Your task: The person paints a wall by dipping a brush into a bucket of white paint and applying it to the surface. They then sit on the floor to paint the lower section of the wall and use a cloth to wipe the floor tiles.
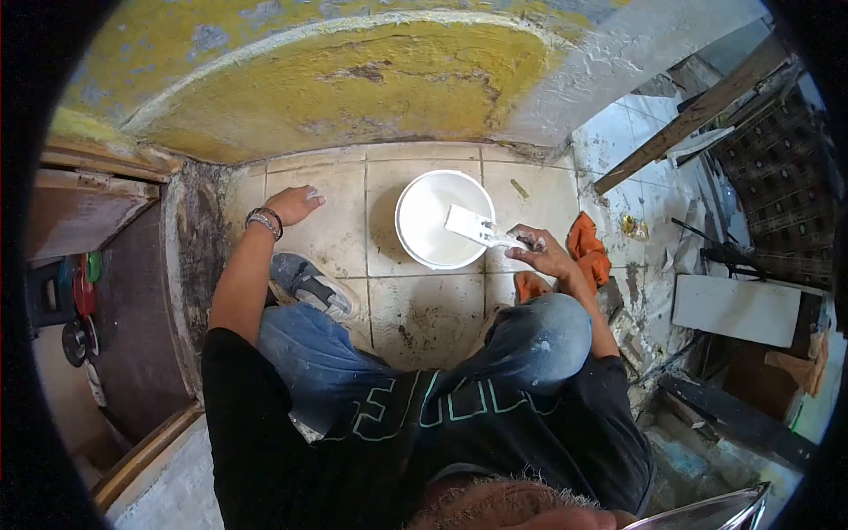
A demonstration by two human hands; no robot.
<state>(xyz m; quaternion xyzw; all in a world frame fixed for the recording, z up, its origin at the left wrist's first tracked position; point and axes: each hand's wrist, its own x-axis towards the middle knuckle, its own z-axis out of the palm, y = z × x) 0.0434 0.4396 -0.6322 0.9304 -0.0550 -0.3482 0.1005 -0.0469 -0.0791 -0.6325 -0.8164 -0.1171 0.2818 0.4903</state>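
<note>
My right hand [543, 254] has its fingers [528, 238] closed around the handle of a paint-covered scraper [475, 227], whose blade sits over the white bucket [442, 218] on the tiled floor [424, 309]. My left hand [294, 205] lies flat and open on the floor, holding nothing. An orange rag [587, 247] sits just beside my right wrist.

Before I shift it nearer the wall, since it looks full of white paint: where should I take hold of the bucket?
Grip the bucket by its rim on the bare left side, coming down from above. The right hand holds a brush over the right side, and no handle shows. The left hand rests on the floor nearby. Keep it level.
</note>
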